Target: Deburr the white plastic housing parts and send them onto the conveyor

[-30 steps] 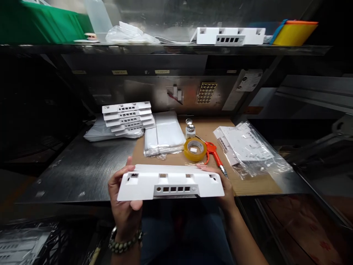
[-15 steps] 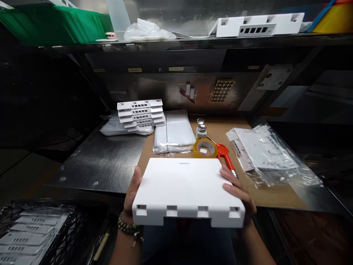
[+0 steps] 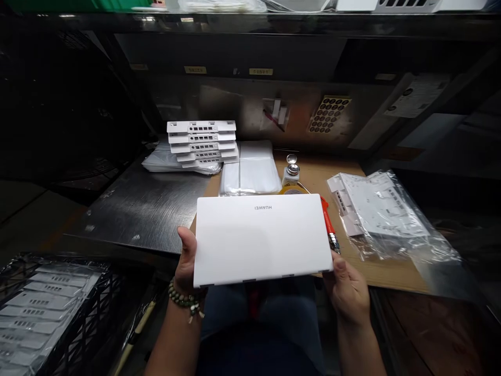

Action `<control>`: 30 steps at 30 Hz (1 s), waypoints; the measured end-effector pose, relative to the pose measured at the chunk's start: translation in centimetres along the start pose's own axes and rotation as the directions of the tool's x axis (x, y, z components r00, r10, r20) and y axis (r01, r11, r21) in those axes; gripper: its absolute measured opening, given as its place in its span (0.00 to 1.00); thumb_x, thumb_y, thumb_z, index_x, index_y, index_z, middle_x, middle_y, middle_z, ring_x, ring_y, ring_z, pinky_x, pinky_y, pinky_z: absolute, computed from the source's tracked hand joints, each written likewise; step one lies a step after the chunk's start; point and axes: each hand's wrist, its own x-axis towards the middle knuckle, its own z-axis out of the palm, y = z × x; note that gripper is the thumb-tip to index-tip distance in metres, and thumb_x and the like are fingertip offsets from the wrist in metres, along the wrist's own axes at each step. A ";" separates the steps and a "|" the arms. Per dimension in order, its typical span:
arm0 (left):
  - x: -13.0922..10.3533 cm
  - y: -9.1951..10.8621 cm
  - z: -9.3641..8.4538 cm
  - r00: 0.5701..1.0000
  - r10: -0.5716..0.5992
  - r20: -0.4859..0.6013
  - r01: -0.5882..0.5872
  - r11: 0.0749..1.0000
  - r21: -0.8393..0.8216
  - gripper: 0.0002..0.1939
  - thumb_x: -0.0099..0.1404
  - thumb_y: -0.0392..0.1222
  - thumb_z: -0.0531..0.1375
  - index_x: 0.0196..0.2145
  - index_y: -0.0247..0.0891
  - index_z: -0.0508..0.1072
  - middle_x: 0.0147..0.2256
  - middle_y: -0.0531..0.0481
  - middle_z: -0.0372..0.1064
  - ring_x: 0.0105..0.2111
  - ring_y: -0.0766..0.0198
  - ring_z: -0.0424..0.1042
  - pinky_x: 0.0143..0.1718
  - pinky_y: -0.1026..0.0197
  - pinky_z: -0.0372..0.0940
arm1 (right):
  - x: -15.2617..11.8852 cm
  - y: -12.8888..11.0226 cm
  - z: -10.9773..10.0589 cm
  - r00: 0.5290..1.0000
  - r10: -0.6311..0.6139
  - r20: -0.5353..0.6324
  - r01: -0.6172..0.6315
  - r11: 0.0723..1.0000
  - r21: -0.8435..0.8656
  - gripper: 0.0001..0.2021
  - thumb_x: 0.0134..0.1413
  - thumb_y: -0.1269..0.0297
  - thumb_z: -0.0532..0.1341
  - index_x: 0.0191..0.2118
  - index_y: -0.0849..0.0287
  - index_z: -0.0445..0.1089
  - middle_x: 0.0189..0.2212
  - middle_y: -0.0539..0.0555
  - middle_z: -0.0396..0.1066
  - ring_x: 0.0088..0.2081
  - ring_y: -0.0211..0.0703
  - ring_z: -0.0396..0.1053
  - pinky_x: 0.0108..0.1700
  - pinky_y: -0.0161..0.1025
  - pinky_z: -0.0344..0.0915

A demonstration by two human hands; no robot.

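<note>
One flat white rectangular plastic cover (image 3: 262,237) is held above the table (image 3: 144,209) edge, each hand's grip closed on an end: left hand (image 3: 187,261), right hand (image 3: 348,292). Long axis left-right, logo edge away. Five similar covers stacked (image 3: 201,143) behind.
</note>
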 end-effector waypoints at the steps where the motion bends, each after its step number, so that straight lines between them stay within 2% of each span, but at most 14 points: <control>1: -0.1 0.0 0.0 1.000 -0.004 0.019 0.004 1.000 0.004 0.49 0.60 0.83 0.50 0.67 0.49 0.67 0.55 0.44 0.76 0.65 0.36 0.64 0.62 0.36 0.66 | -0.1 0.0 0.0 1.000 0.003 0.003 -0.003 1.000 -0.001 0.19 0.67 0.49 0.62 0.55 0.53 0.79 0.50 0.59 0.81 0.49 0.56 0.80 0.48 0.49 0.79; 3: -0.2 -0.2 0.1 1.000 0.002 0.023 -0.002 1.000 0.006 0.49 0.59 0.84 0.50 0.65 0.49 0.68 0.55 0.44 0.76 0.65 0.38 0.64 0.62 0.37 0.65 | -0.2 0.0 0.0 1.000 0.006 0.009 -0.006 1.000 -0.015 0.19 0.67 0.49 0.62 0.55 0.54 0.79 0.48 0.60 0.81 0.47 0.56 0.81 0.46 0.50 0.80; 8: -0.6 -0.5 1.6 0.978 0.078 -0.195 -0.066 0.996 0.065 0.49 0.58 0.85 0.48 0.60 0.47 0.72 0.53 0.40 0.76 0.64 0.38 0.66 0.57 0.36 0.70 | -0.3 -0.4 -0.1 0.999 -0.019 0.034 0.020 0.999 -0.025 0.19 0.67 0.49 0.61 0.53 0.55 0.80 0.44 0.60 0.82 0.44 0.57 0.82 0.45 0.51 0.80; 10: -0.7 -0.6 1.9 0.970 0.103 -0.222 -0.083 0.992 0.095 0.49 0.57 0.86 0.47 0.59 0.47 0.73 0.52 0.39 0.76 0.64 0.38 0.66 0.55 0.37 0.71 | -0.3 -0.5 0.0 0.999 -0.027 0.035 0.028 0.999 -0.027 0.18 0.67 0.51 0.62 0.52 0.55 0.81 0.43 0.60 0.83 0.43 0.57 0.82 0.44 0.51 0.80; 13: -0.7 -0.7 1.5 0.974 0.111 -0.196 -0.087 0.988 0.129 0.49 0.55 0.87 0.48 0.58 0.49 0.73 0.52 0.39 0.76 0.63 0.39 0.67 0.55 0.38 0.72 | -0.5 -0.8 0.2 0.999 -0.033 0.036 0.034 0.999 -0.029 0.17 0.67 0.51 0.62 0.51 0.55 0.81 0.42 0.60 0.83 0.43 0.56 0.82 0.43 0.49 0.81; 18: -0.5 -0.9 0.4 0.971 0.208 -0.121 -0.193 0.973 0.129 0.43 0.55 0.85 0.54 0.49 0.47 0.78 0.52 0.42 0.77 0.61 0.38 0.69 0.53 0.40 0.73 | -0.8 -0.9 0.3 0.998 -0.051 0.044 0.052 0.998 -0.031 0.17 0.67 0.51 0.62 0.52 0.54 0.81 0.44 0.60 0.82 0.43 0.56 0.82 0.43 0.49 0.81; 22: -0.6 -0.9 0.4 0.986 0.158 -0.052 -0.154 0.986 0.069 0.42 0.55 0.84 0.55 0.46 0.46 0.80 0.51 0.43 0.78 0.61 0.37 0.69 0.53 0.40 0.73 | -1.0 -1.1 0.1 0.997 -0.059 0.045 0.062 0.997 -0.047 0.18 0.67 0.51 0.62 0.53 0.55 0.81 0.45 0.61 0.82 0.43 0.57 0.82 0.43 0.48 0.81; 26: -0.5 -0.9 0.2 0.970 0.216 -0.112 -0.201 0.971 0.133 0.44 0.52 0.86 0.56 0.49 0.49 0.79 0.49 0.41 0.78 0.61 0.36 0.68 0.52 0.36 0.73 | -1.2 -1.2 0.2 0.997 -0.074 0.033 0.077 0.993 -0.085 0.19 0.67 0.49 0.61 0.52 0.56 0.81 0.45 0.61 0.82 0.45 0.58 0.81 0.43 0.49 0.81; 30: -0.4 -1.2 -0.4 0.975 0.192 -0.116 -0.173 0.973 0.156 0.46 0.52 0.87 0.53 0.51 0.50 0.78 0.50 0.40 0.78 0.62 0.35 0.67 0.52 0.35 0.73 | -1.4 -1.2 0.3 0.997 -0.073 0.024 0.075 0.993 -0.090 0.18 0.67 0.50 0.61 0.50 0.56 0.81 0.44 0.60 0.82 0.46 0.58 0.81 0.43 0.49 0.81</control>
